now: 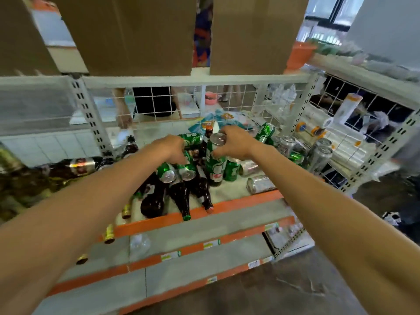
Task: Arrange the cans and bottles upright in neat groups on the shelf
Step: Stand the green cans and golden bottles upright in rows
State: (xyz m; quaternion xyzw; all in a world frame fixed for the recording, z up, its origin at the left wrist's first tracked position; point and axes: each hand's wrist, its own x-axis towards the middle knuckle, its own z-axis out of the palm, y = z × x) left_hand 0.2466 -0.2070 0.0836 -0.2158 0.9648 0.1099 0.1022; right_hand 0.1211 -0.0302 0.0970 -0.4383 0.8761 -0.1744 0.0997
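- Gripping tall green can near its top with right hand, grip clamped round the rim; can upright, mid-shelf, amid the pile.
- Reaching with left hand into lying green cans just left of the tall one; grip curled down among them, cannot tell whether clamped on anything.
- Lying at the front of the shelf: brown bottles, two with caps at the orange edge.
- Standing just right of the tall can: shorter green can.
- Further right: silver cans, upright or leaning; flattened-looking silver ones on their sides nearer the front.
- Overhead, on the next tier: cardboard boxes.
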